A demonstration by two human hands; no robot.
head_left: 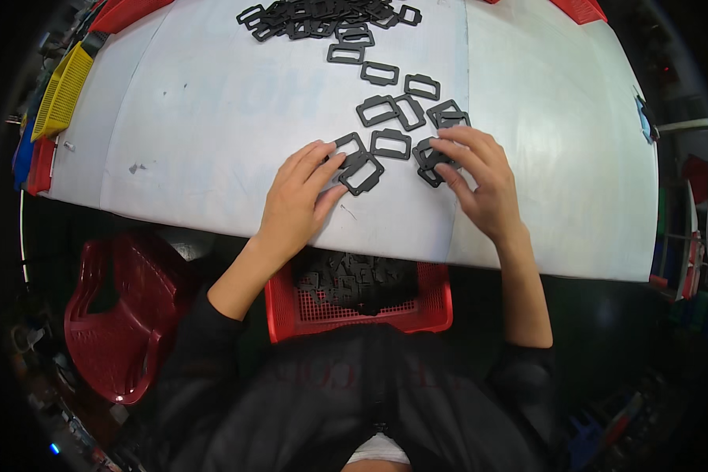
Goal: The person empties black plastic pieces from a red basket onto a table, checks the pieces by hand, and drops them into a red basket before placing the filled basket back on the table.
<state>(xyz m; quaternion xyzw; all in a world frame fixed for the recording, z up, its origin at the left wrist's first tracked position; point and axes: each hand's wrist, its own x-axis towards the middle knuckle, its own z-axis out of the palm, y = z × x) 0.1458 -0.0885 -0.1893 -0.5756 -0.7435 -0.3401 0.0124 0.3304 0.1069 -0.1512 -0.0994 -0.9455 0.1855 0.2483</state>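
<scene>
Flat black rectangular frame-shaped parts lie scattered on a white table (pixel 212 118). My left hand (pixel 299 197) rests with its fingertips on two overlapping black frames (pixel 359 169) near the table's front edge. My right hand (pixel 480 177) has its fingers pressed on a small stack of black frames (pixel 431 164). One single frame (pixel 390 144) lies between the two hands. Neither hand has lifted a part off the table.
A trail of black frames (pixel 385 75) runs back to a pile (pixel 322 17) at the far edge. A red basket (pixel 362 303) with more black parts sits on my lap below the table edge. A red chair (pixel 114 315) stands left; a yellow basket (pixel 63 86) at far left.
</scene>
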